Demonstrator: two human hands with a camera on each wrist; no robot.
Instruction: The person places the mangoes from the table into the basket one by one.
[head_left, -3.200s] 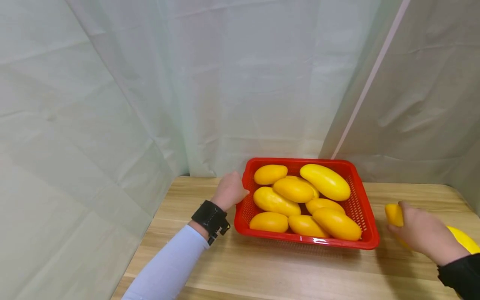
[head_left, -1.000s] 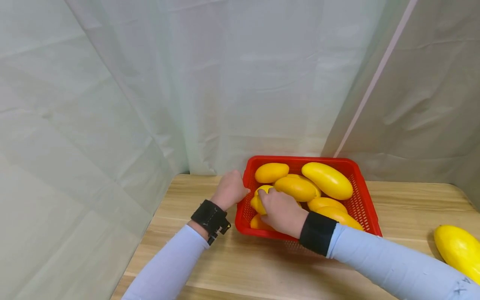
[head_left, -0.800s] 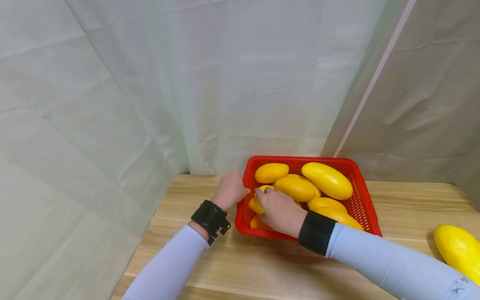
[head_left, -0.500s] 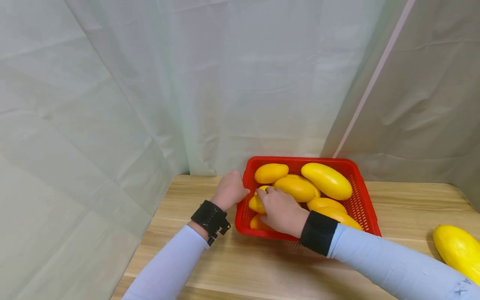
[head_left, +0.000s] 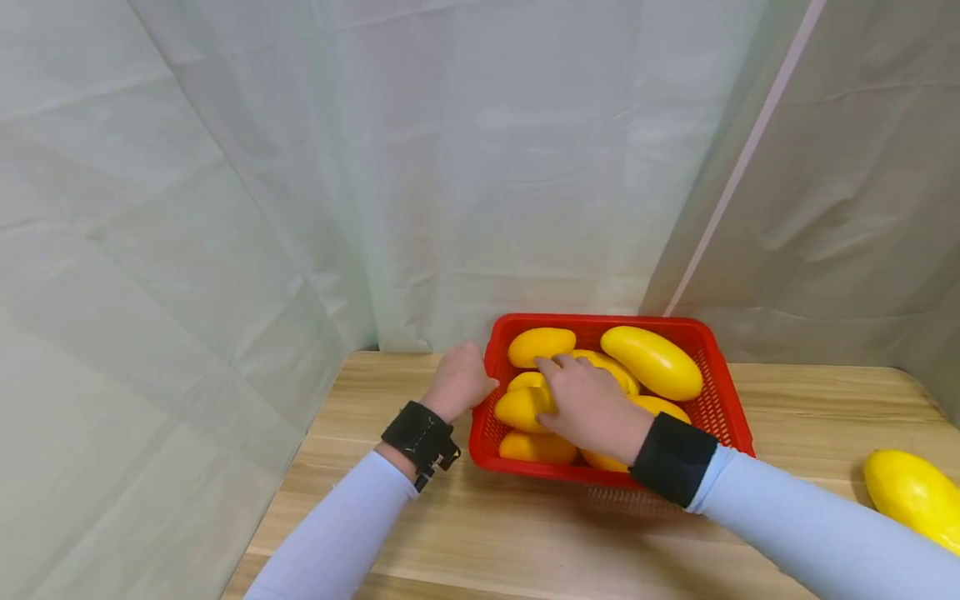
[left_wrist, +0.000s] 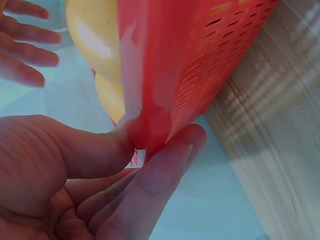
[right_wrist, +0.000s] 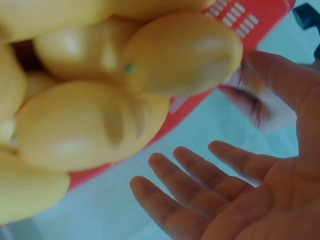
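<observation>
At the basket, the left hand pinches its rim. Over its mangoes, the right hand hovers, fingers spread and holding nothing.

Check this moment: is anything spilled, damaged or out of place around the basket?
One yellow mango lies alone on the table, right of the red basket, while the others are piled inside. Nothing looks spilled or damaged. The left hand pinches the basket's rim.

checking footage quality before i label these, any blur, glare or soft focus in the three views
Head view: sharp and evenly lit, soft shadow under the red basket, faint sheen on the mangoes. Left wrist view: basket wall smeared and close, left hand fairly crisp. Right wrist view: mangoes soft, right hand slightly blurred.
</observation>
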